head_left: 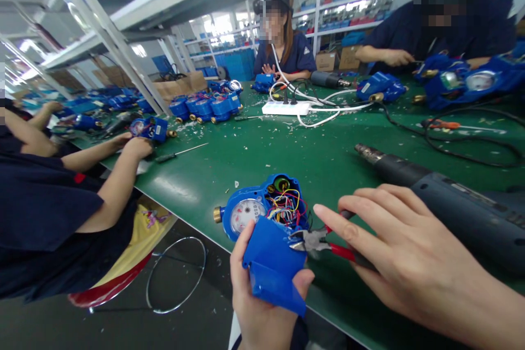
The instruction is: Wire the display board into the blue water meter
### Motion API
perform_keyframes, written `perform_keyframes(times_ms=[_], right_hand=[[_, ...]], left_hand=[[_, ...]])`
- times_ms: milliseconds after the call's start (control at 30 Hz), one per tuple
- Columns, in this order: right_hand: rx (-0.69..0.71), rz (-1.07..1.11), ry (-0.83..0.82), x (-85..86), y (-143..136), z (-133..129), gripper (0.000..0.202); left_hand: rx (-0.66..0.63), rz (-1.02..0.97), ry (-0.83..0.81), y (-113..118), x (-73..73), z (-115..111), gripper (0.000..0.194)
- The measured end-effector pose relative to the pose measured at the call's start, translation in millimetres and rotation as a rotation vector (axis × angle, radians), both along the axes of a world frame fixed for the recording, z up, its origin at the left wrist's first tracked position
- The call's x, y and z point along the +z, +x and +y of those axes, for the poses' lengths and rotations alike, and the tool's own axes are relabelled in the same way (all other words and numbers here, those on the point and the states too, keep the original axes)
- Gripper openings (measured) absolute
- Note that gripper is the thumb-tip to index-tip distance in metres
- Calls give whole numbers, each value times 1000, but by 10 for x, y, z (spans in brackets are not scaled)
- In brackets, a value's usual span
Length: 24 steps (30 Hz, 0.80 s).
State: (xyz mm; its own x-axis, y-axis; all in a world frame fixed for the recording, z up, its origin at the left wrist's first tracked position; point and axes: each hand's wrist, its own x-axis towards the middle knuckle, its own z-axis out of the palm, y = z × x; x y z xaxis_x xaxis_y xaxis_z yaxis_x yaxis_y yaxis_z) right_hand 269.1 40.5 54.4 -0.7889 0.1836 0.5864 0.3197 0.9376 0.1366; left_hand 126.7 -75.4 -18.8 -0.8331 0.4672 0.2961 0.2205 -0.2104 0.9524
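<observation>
My left hand (262, 311) is closed around a blue plastic cover (270, 262), held up at the near table edge. My right hand (394, 240) grips red-handled cutting pliers (315, 240), whose jaws are at the cover's right edge. I cannot tell whether the jaws bite into the plastic. Just behind the cover lies a blue water meter (244, 202) with a round dial and a brass fitting. Its open compartment shows a tangle of coloured wires (287, 208). The cover hides the meter's near side.
A heat gun (451, 197) lies at the right on the green table (197, 175). Beyond are a white power strip (287, 108), an orange screwdriver (443, 124) and several blue meters (209, 106). Co-workers sit opposite and at the left, one hand (137, 147) near a meter.
</observation>
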Motion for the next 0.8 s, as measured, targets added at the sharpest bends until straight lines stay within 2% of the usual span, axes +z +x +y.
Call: perform_keyframes(times_ms=[333,800], right_hand=[[16,-48,56,-8,-13,54,28],[84,-23,59,-91,-12,78,22]], left_hand=[[34,167,-59,-1,75,-6,73],[58,196,-98,-47,57,-45,74]])
